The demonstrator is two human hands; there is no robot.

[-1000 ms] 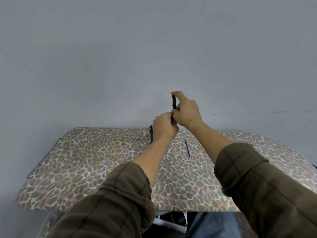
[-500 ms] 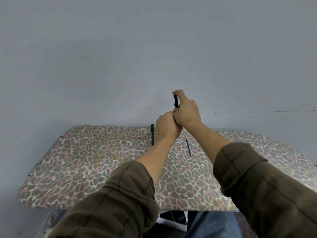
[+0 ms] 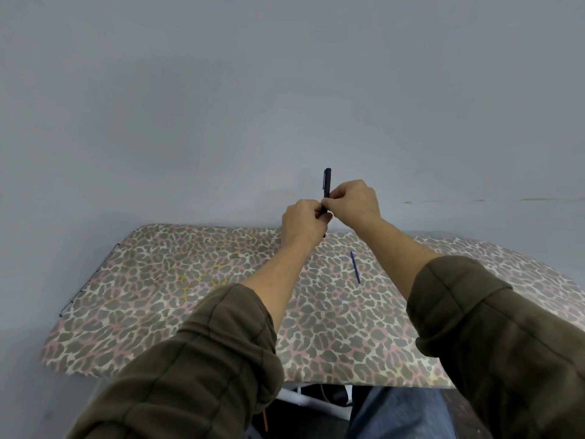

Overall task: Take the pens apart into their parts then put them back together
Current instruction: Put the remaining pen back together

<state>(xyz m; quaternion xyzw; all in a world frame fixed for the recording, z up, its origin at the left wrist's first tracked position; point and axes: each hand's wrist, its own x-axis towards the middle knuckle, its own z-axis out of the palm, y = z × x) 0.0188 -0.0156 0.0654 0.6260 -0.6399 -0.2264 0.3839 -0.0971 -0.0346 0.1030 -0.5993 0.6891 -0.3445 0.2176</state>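
The right hand point(image 3: 354, 201) has slid off the cap to pinch the slim black plastic pen point(image 3: 327, 185) mid-barrel, upright above the leopard-print table's point(image 3: 190, 296) 12 o'clock edge, while the left hand point(image 3: 302, 223) grips its lower end, probably ready to twist the halves.

No text, brand, no. or sign I can read anywhere. The pen point(image 3: 327, 185) I'm holding up is dark w/ a clip, but it's too small & blurry to make out any print on it. Same for the thin blue refill point(image 3: 355, 267) lying on the table cover point(image 3: 158, 296): no legible marks. The cover carries only an animal-spot pattern, no lettering.
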